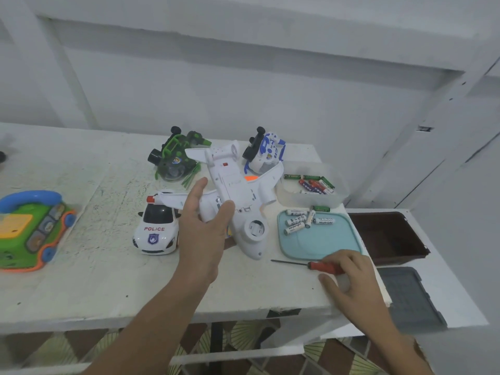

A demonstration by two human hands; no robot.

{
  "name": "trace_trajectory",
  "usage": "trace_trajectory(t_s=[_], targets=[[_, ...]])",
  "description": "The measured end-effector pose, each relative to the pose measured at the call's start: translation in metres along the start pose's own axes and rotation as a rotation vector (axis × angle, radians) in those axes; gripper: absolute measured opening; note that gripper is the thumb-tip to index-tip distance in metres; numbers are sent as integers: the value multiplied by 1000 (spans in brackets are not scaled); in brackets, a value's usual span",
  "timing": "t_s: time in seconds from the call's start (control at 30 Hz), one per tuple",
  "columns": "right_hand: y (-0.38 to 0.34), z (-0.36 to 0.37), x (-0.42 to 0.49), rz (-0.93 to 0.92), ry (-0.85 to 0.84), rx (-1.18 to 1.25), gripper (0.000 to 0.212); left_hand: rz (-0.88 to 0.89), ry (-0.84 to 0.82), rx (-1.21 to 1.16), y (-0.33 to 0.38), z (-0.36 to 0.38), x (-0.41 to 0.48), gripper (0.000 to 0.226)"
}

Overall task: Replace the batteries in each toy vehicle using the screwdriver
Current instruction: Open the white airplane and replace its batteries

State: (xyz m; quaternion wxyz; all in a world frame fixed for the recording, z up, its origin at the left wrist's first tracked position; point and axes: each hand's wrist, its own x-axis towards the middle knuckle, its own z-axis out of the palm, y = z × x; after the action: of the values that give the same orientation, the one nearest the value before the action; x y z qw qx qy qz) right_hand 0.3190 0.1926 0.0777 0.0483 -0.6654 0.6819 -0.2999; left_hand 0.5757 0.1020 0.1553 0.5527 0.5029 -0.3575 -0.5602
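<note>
My left hand [204,236] grips a white toy airplane [238,196], turned belly-up above the table's middle. The red-handled screwdriver [311,264] lies on the table near the front edge, its tip pointing left. My right hand [351,280] has its fingers curled around the handle end. A white police car [157,228] stands left of the plane. A green vehicle [176,158] and a blue-white vehicle [266,151] lie on their sides at the back. White batteries [305,220] lie on a teal lid [319,239].
A clear tub [311,188] with several green and red batteries stands behind the lid. A green toy phone car [29,228] sits at the far left. A brown bin [387,236] and a grey lid [411,299] lie on the lower surface to the right.
</note>
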Motion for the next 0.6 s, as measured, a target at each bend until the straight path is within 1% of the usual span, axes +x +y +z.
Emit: trace_trajectory(t_s=[0.13, 0.23, 0.3, 0.4, 0.43, 0.5, 0.53, 0.6], targets=[[3, -2, 4, -3, 17, -6, 25, 23, -12, 10, -2, 6, -4, 59], [2, -6, 14, -6, 80, 17, 20, 35, -16, 11, -3, 13, -6, 58], [-10, -12, 27, 33, 98, 117, 18, 41, -16, 10, -3, 18, -7, 58], [-44, -26, 54, 81, 143, 351, 9, 58, -14, 8, -4, 26, -10, 56], [-58, -30, 63, 83, 154, 441, 13, 67, -18, 8, -3, 28, -11, 56], [-85, -39, 80, 56, 109, 600, 20, 89, -24, 5, -2, 33, -14, 55], [-98, -43, 87, 30, 59, 639, 21, 100, -23, 5, -1, 35, -16, 54], [-117, -44, 97, -20, -62, 637, 23, 124, -27, 3, 3, 39, -18, 54]])
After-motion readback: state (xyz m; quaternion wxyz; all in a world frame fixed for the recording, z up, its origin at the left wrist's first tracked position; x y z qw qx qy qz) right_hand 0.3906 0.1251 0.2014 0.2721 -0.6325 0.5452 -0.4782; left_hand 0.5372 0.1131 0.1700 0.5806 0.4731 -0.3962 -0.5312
